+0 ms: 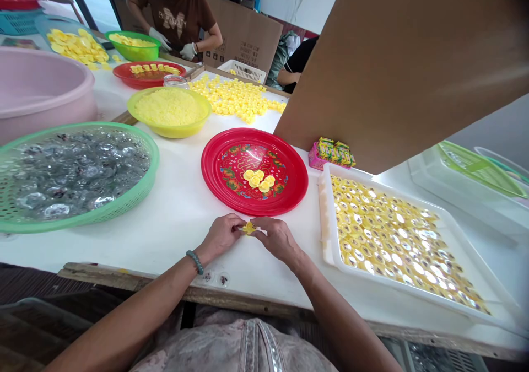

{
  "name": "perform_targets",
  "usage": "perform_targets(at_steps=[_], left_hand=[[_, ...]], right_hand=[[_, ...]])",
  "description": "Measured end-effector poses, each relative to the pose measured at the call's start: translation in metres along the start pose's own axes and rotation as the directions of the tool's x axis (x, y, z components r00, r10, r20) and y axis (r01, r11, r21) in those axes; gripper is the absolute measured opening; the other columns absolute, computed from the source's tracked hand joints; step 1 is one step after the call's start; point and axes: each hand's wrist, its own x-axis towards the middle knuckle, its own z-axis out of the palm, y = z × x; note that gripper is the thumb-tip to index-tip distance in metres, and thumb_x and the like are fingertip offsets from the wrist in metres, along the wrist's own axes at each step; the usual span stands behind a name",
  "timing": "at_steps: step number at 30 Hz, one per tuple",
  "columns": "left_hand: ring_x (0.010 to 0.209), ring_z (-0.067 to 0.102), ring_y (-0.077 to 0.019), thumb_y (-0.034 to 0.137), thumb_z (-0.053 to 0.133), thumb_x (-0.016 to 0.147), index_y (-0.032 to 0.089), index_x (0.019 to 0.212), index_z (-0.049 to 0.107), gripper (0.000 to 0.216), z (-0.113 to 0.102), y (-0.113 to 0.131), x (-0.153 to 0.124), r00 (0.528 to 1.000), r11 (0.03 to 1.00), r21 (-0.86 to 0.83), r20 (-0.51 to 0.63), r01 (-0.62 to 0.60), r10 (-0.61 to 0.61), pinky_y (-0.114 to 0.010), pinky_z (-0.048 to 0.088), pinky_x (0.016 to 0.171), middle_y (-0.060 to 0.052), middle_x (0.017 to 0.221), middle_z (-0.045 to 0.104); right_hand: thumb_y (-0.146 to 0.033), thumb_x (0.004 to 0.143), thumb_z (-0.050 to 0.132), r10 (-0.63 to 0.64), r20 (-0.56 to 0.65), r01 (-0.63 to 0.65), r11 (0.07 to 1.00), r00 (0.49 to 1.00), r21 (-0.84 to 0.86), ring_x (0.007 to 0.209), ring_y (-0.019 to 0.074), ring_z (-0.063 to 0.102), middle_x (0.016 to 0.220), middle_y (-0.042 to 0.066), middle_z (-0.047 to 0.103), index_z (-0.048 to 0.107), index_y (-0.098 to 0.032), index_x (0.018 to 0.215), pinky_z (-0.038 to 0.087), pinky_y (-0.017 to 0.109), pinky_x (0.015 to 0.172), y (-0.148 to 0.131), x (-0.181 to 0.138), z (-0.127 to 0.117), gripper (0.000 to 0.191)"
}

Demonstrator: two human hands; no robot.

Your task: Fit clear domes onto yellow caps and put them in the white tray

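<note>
Just below a red plate (215, 182), my left hand (222, 233) and my right hand (280, 241) meet with their fingers pinched on one small yellow plastic piece (248, 228). Fingertips cover part of it. Several round yellow pieces (259, 178) lie in the middle of the plate. Left of my left forearm, by the table's front edge, are two clear round discs (223, 279) with dark marks. A white tray (326, 217) on my right holds rows of yellow pieces with shiny clear tops (384, 234).
At left stand a green basket (155, 162) of clear shiny parts and a pink tub (45, 91). Behind are a yellow bowl (173, 131) and scattered yellow pieces (239, 97). A cardboard sheet (392, 69) leans at right beside small packets (334, 151). A gloved co-worker (177, 19) stands opposite.
</note>
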Motion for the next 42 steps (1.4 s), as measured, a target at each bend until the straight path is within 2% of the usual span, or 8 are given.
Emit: perform_targets(at_steps=[5,17,24,31,35,39,42], left_hand=[[0.074,0.059,-0.0152,0.011,0.051,0.075,0.023,0.091,0.071,0.027,0.002,-0.003,0.000,0.999,0.999,-0.030,0.001,-0.046,0.046,-0.025,0.044,0.067,-0.002,0.084,0.066],[0.070,0.059,-0.0130,0.009,0.054,0.074,0.022,0.092,0.071,0.028,0.005,-0.002,-0.001,1.000,1.000,-0.022,-0.018,0.015,-0.015,-0.023,0.043,0.065,-0.002,0.085,0.066],[0.078,0.062,-0.0145,0.014,0.053,0.079,0.022,0.092,0.071,0.024,0.005,0.002,-0.002,1.000,0.999,-0.047,-0.010,0.001,-0.002,-0.024,0.045,0.074,-0.002,0.088,0.069],[0.078,0.063,-0.0146,0.014,0.053,0.079,0.022,0.090,0.072,0.023,0.006,0.002,-0.001,1.000,0.999,-0.037,-0.011,0.022,-0.022,-0.024,0.045,0.074,-0.001,0.089,0.071],[0.077,0.064,-0.0146,0.014,0.052,0.078,0.024,0.089,0.072,0.024,0.005,0.004,0.000,0.999,0.998,-0.028,-0.011,0.051,-0.051,-0.024,0.045,0.072,-0.001,0.087,0.071],[0.079,0.064,-0.0162,0.020,0.050,0.078,0.022,0.088,0.071,0.023,0.003,0.005,-0.001,0.999,0.999,-0.020,0.010,0.038,-0.038,-0.025,0.046,0.072,-0.002,0.088,0.071],[0.084,0.064,-0.0189,0.031,0.048,0.079,0.023,0.087,0.070,0.024,0.002,0.003,0.000,0.998,0.999,0.026,0.037,0.043,-0.044,-0.027,0.047,0.075,-0.002,0.092,0.071]], right_hand=[[-0.015,0.081,0.061,-0.047,0.066,0.049,0.998,0.997,-0.033,0.087,0.0171,0.064,0.095,0.005,0.070,0.066,-0.020,0.099,0.047,0.025,0.077,-0.005,0.005,-0.002,0.020],[-0.017,0.080,0.063,-0.037,0.122,0.045,0.997,0.992,-0.066,0.076,0.0159,0.063,0.086,0.005,0.069,0.067,-0.021,0.093,0.043,0.022,0.068,-0.003,0.008,-0.010,0.014],[-0.018,0.078,0.065,0.003,0.141,0.014,0.993,0.990,-0.116,0.069,0.0141,0.059,0.081,0.005,0.066,0.065,-0.017,0.092,0.040,0.021,0.062,-0.007,0.008,-0.014,0.015],[-0.021,0.080,0.064,-0.102,0.207,0.134,0.979,0.973,-0.150,0.073,0.0153,0.059,0.079,0.005,0.065,0.064,-0.016,0.090,0.038,0.022,0.065,-0.003,0.010,-0.017,0.011],[-0.020,0.080,0.064,-0.114,0.238,0.161,0.969,0.964,-0.188,0.071,0.0153,0.058,0.076,0.004,0.065,0.064,-0.016,0.085,0.036,0.022,0.061,-0.002,0.012,-0.016,0.007],[-0.015,0.079,0.062,-0.083,0.243,0.141,0.962,0.967,-0.235,0.070,0.0145,0.058,0.074,0.004,0.064,0.062,-0.016,0.078,0.035,0.022,0.059,-0.007,0.011,-0.016,0.002],[-0.016,0.079,0.061,-0.077,0.201,0.127,0.959,0.977,-0.252,0.073,0.0137,0.059,0.078,0.002,0.065,0.061,-0.017,0.081,0.036,0.021,0.059,-0.008,0.004,-0.012,0.002]])
